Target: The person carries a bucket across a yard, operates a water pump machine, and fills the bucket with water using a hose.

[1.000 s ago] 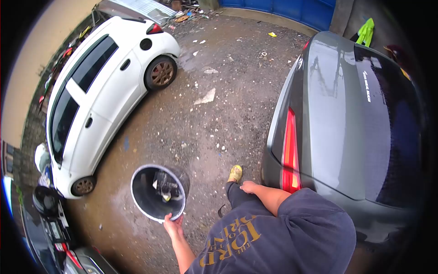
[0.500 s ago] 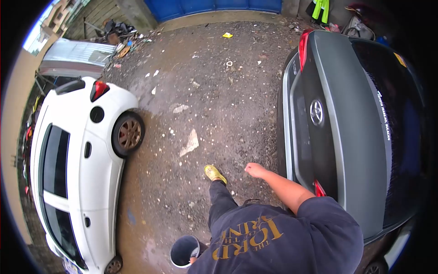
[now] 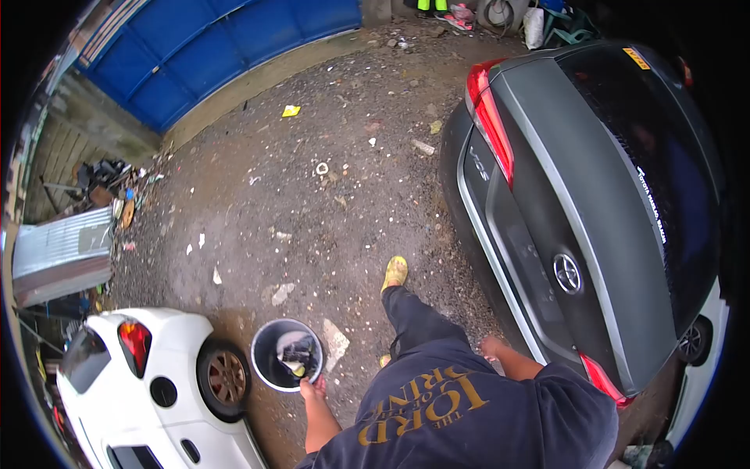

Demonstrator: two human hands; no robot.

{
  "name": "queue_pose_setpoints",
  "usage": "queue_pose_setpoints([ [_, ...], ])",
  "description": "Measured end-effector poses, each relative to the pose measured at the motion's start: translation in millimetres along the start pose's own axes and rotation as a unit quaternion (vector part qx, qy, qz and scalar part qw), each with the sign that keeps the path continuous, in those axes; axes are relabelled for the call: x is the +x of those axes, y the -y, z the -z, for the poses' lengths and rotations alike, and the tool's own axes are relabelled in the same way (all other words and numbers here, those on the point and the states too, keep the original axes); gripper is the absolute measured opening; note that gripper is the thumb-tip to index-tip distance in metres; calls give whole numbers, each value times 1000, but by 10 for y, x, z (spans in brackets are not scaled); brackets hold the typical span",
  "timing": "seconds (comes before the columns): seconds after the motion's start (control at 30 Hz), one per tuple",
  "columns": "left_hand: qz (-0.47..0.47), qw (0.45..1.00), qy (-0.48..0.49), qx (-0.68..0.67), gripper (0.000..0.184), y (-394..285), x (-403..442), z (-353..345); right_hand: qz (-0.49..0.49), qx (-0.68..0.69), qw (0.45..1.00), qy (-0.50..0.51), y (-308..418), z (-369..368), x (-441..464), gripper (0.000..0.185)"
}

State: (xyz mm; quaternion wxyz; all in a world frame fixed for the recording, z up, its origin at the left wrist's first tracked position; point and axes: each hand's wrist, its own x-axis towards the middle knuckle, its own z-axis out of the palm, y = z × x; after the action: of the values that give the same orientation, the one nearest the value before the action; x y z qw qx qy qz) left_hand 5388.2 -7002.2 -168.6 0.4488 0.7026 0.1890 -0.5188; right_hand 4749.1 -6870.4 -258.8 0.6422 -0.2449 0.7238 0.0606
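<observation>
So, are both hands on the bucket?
No, only the left hand holds the bucket, while the right hand hangs apart near the gray car.

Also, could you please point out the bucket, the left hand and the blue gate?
Bucket [image 3: 267, 352], head view: inner wall, left side.
Left hand [image 3: 313, 388], head view: middle of the hand.
Blue gate [image 3: 209, 59], head view: middle of its panels.

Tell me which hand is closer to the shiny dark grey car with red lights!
Right. The right hand hangs just behind the grey car; the left hand is farther away, across the body, holding a round, dark bucket by its pale rim.
</observation>
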Motion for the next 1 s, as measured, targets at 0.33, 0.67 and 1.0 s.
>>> queue_pose_setpoints([
  [0.33, -63, 996, 58, 37, 39, -2165, -94, -3690, 291, -184, 905, -249, 3952, 1920, 837, 26],
  [0.67, 15, 964, 45, 262, 31, -2586, 409, -6970, 396, 60, 876, -271, 7795, 4563, 161, 25],
  [1.0, 60, 866, 41, 494, 26, -3086, 416, -11936, 179, 294, 833, -434, 8207, 6283, 380, 27],
])
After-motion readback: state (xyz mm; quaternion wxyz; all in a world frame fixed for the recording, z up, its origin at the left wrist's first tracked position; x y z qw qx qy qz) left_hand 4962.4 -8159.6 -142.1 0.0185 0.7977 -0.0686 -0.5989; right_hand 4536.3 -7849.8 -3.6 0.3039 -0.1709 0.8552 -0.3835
